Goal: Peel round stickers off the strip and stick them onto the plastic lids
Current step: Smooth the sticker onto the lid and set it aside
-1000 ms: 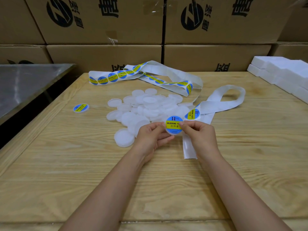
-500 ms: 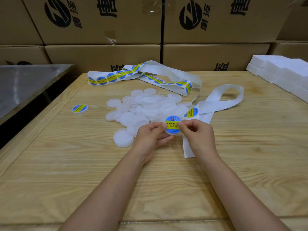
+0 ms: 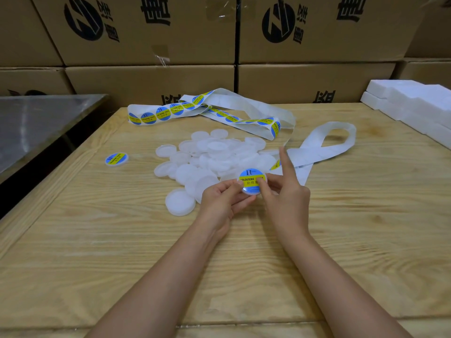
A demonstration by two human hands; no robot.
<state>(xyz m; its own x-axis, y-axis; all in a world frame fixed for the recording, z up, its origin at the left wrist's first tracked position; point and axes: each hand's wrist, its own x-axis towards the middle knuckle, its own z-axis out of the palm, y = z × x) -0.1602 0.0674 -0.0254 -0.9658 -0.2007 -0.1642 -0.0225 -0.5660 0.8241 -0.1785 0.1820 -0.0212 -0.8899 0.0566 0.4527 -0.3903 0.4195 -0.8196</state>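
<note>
Lid (image 3: 248, 192) with blue-yellow sticker (image 3: 249, 176) reading "SOLDERING" is held just in front of the lid pile (image 3: 214, 154). Left hand (image 3: 222, 198) pinches its left edge; right hand (image 3: 284, 191) grips the right edge, thumb pressing the sticker, index finger raised. Sticker strip (image 3: 195, 111) lies behind the pile, one labelled lid (image 3: 116, 159) to its left on the tabletop (image 3: 122, 240).

Your counter (image 3: 97, 240): pale wood, strong grain. Behind it, boxes (image 3: 151, 79): brown cardboard, two rows stacked, dark logos, black characters, clear tape. At your left, steel table (image 3: 36, 123), gap between. At your right, foam blocks (image 3: 410, 103), white, stacked on counter.
</note>
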